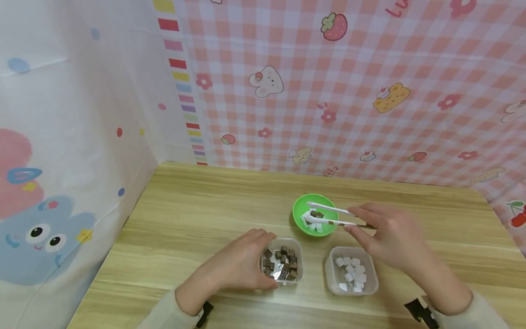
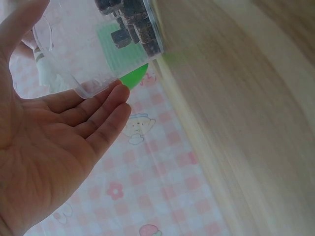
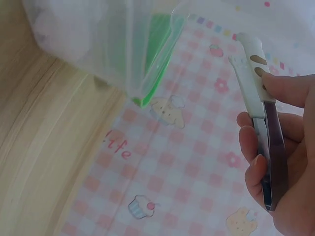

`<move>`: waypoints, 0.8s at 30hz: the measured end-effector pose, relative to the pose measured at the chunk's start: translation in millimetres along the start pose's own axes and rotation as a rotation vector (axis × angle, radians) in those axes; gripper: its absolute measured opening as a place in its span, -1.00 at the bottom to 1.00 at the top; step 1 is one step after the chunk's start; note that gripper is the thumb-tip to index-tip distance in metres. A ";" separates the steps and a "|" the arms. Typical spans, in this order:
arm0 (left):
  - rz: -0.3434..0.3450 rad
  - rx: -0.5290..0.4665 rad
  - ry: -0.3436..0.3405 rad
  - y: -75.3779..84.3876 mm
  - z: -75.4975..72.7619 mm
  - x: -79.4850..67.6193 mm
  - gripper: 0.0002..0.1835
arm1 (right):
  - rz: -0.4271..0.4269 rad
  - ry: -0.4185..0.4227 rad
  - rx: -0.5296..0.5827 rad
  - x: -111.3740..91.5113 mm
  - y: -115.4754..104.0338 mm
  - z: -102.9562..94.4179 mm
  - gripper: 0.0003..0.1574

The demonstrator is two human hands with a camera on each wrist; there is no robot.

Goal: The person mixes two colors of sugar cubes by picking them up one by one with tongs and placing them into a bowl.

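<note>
My left hand (image 1: 240, 262) holds a clear plastic container (image 1: 301, 256) of brown cubes (image 1: 283, 262) from its left side, thumb at the front wall and fingers at the back. In the left wrist view the fingers (image 2: 106, 105) lie along the container's wall. My right hand (image 1: 394, 235) grips a pair of white-tipped tongs (image 1: 333, 222), which also show in the right wrist view. Their tips stand apart over a green bowl (image 1: 299, 204), with nothing seen between them. White cubes (image 1: 315, 226) and a few brown ones lie in the bowl.
A second clear container (image 1: 373, 285), holding several white cubes (image 1: 355, 270), stands on the wooden table (image 1: 197, 205) below my right hand. A pink checked cloth (image 1: 296, 119) hangs behind the table, and a white printed cloth (image 1: 102, 114) hangs at the left.
</note>
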State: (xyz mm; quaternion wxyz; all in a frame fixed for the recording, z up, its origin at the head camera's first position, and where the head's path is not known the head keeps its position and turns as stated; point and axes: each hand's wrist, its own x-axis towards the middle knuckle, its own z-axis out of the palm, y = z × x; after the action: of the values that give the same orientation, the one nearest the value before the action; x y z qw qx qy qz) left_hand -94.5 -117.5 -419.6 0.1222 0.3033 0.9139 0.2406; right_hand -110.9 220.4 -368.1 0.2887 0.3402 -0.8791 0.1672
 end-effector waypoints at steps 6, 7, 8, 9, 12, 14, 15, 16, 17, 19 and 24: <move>0.000 0.006 0.003 -0.6 0.2 -0.3 0.12 | -0.043 -0.029 0.030 2.2 -15.6 3.3 -0.17; 0.000 0.006 0.004 -0.6 0.3 -0.3 0.12 | -0.051 -0.032 0.035 2.3 -17.9 4.0 -0.17; 0.000 0.007 0.004 -0.7 0.4 -0.2 0.12 | -0.060 -0.035 0.038 2.5 -19.9 4.8 -0.18; 0.000 0.007 0.004 -0.8 0.5 -0.2 0.12 | -0.071 -0.037 0.039 2.6 -21.8 5.7 -0.19; -0.001 0.006 0.002 -0.7 0.5 -0.1 0.12 | -0.102 -0.048 0.052 3.4 -26.4 8.4 -0.25; -0.003 0.005 -0.002 -0.6 0.4 -0.2 0.12 | -0.121 -0.058 0.061 3.8 -29.1 10.2 -0.33; -0.005 0.004 -0.004 -0.6 0.3 -0.2 0.12 | -0.126 -0.066 0.064 4.1 -30.6 11.1 -0.38; -0.007 0.003 -0.006 -0.6 0.3 -0.3 0.12 | -0.130 -0.076 0.064 4.4 -32.1 11.9 -0.46; -0.007 0.003 -0.008 -0.6 0.2 -0.3 0.12 | -0.130 -0.084 0.063 4.6 -33.6 12.6 -0.53; -0.009 0.004 -0.009 -0.5 0.1 -0.4 0.13 | -0.130 -0.107 0.059 5.0 -36.9 14.6 -0.63; 0.001 0.003 0.000 -0.7 0.1 -0.1 0.12 | -0.136 -0.171 0.036 5.8 -44.2 20.4 -0.57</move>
State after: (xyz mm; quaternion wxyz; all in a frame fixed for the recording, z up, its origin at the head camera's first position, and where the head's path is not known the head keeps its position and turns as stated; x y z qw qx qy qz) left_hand -94.8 -118.0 -420.0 0.1218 0.3038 0.9141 0.2393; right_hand -91.8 176.0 -376.0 0.2170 0.4172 -0.8724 0.1334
